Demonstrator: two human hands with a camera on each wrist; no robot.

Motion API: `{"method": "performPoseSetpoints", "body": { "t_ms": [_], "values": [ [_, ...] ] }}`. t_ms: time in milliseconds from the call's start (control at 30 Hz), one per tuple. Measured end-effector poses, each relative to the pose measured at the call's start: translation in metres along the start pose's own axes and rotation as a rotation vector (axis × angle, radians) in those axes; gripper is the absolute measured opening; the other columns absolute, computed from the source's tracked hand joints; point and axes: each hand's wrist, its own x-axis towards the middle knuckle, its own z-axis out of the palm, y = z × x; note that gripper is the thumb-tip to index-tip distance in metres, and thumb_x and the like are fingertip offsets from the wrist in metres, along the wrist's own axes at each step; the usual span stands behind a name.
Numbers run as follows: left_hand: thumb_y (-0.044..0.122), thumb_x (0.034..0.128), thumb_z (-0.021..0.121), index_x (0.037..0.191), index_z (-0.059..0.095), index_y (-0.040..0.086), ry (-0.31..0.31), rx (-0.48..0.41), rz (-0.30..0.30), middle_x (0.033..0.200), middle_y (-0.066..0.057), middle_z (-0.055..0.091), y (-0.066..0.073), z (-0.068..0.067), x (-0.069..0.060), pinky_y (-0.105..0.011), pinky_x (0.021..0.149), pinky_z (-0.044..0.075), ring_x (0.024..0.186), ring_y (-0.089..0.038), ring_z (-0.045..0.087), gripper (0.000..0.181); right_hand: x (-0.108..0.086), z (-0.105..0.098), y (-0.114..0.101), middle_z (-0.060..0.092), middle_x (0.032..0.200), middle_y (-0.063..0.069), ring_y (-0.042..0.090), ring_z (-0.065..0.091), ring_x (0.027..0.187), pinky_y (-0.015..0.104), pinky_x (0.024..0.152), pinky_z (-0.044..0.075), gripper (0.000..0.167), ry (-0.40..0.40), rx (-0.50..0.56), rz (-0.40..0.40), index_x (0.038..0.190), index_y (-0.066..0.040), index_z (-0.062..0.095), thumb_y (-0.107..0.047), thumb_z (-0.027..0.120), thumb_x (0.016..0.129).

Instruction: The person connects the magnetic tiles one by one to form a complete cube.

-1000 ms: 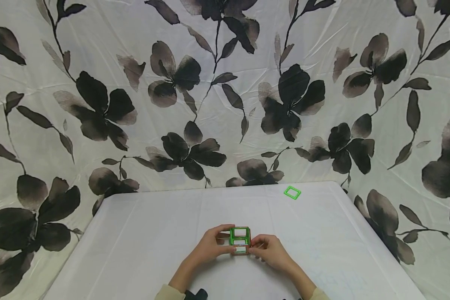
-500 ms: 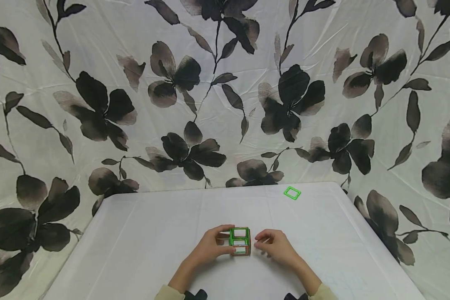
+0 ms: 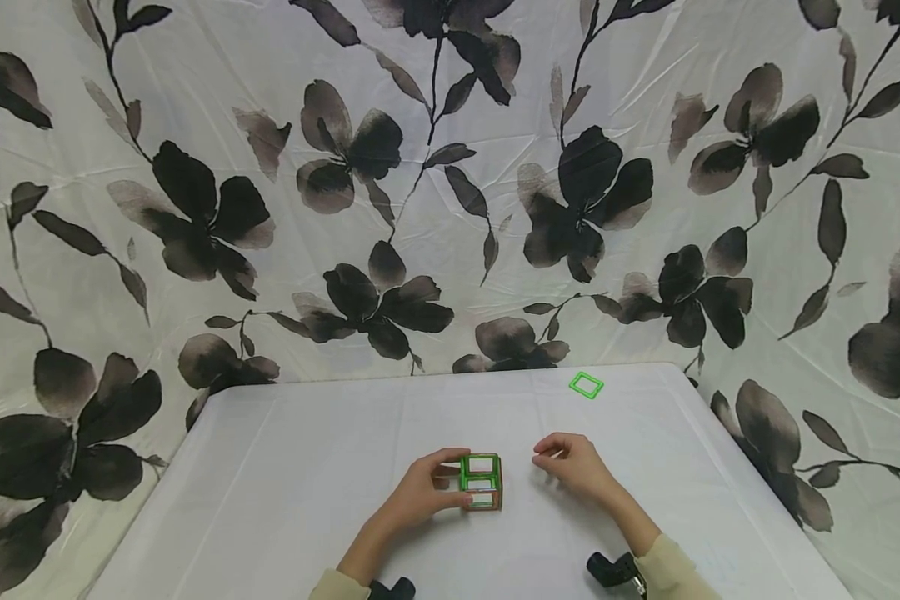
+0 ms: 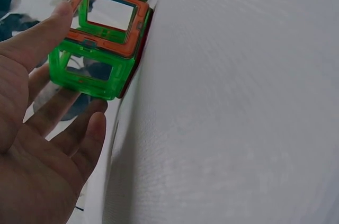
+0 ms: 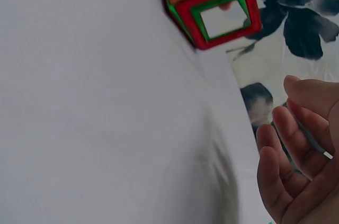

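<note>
A box built of magnetic tiles [image 3: 482,477] stands on the white table, with green and orange frames on top and sides. My left hand [image 3: 420,490] grips it from the left, the thumb on the near side and fingers round the far side. In the left wrist view, the thumb lies on an orange tile [image 4: 106,44] above a green one. A red tile [image 5: 230,37] covers the box's right side in the right wrist view. My right hand [image 3: 581,468] is off the table to the right of the box, fingers loosely bent, holding nothing.
A single green square tile [image 3: 581,392] lies flat near the table's far right edge. The white table [image 3: 307,450] ends at a hanging cloth [image 3: 480,283] with dark flowers. Black wrist devices [image 3: 611,570] show below the hands.
My right hand has let go of the box's right side and moved away to the right and slightly forward. The left hand and the box have stayed in place.
</note>
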Motion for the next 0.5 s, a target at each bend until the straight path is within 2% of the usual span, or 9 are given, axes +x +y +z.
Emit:
{"method": "performPoseSetpoints", "body": {
  "t_ms": [233, 500],
  "values": [
    [0.024, 0.0766, 0.085, 0.138, 0.052, 0.01, 0.004, 0.014, 0.016, 0.134, -0.004, 0.055, 0.0, -0.004, 0.009, -0.035, 0.091, 0.05, 0.112, -0.024, 0.06, 0.071, 0.021, -0.025, 0.005, 0.066, 0.083, 0.002, 0.021, 0.059, 0.065, 0.029, 0.052, 0.049, 0.011, 0.065, -0.061, 0.034, 0.094, -0.004, 0.071, -0.009, 0.074, 0.085],
    [0.023, 0.0731, 0.087, 0.138, 0.052, 0.01, -0.012, 0.027, 0.033, 0.135, -0.005, 0.055, -0.005, -0.004, 0.005, -0.035, 0.09, 0.051, 0.112, -0.023, 0.06, 0.075, 0.038, -0.053, 0.018, 0.066, 0.082, 0.003, 0.019, 0.06, 0.069, 0.03, 0.056, 0.051, 0.012, 0.104, -0.088, 0.111, 0.096, -0.003, 0.07, -0.011, 0.073, 0.087]
  ]
}}
